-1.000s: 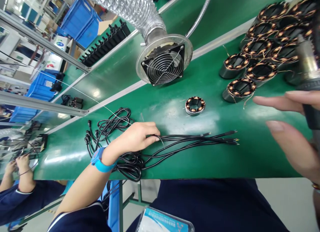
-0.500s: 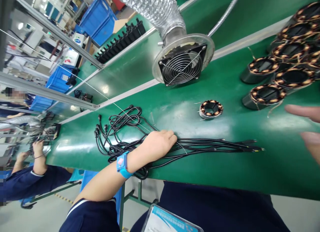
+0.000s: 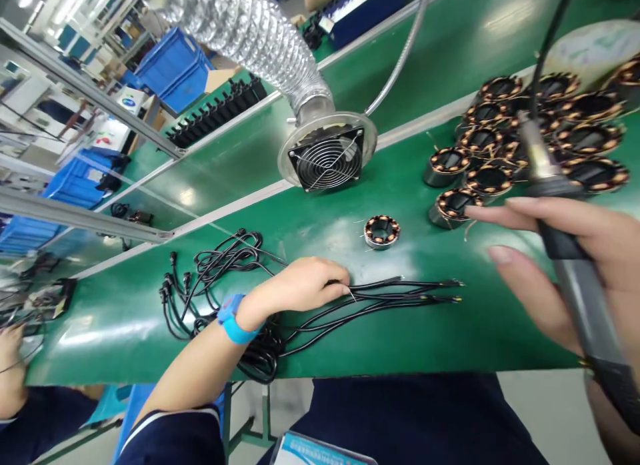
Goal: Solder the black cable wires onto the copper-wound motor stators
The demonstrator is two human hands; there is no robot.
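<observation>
My left hand [image 3: 307, 285] is closed over black cables [image 3: 425, 286] on the green bench, pinching a thin solder wire [image 3: 353, 293] whose end sticks out past the fingertips. Whether it also grips a cable is hidden. At the right, my right hand [image 3: 613, 251] holds a soldering iron [image 3: 580, 291] across the palm, metal end pointing up and away; its index finger and thumb are spread apart. A small stator ring with copper windings [image 3: 382, 233] lies beyond the cable ends. Taller wound stators [image 3: 453, 208] stand grouped behind my right hand.
A fume extractor fan [image 3: 327, 159] hangs from a silver duct [image 3: 260, 45] over the bench's far side. Coiled cable lengths with plugs [image 3: 173, 278] lie left. A metal frame [image 3: 95, 91] rises at left. A co-worker's hand [image 3: 13, 365] is at the far left.
My right hand has come further into view from the right, now with the soldering iron in it. The view has shifted; my left hand stays over the cables, its fingers now pinching.
</observation>
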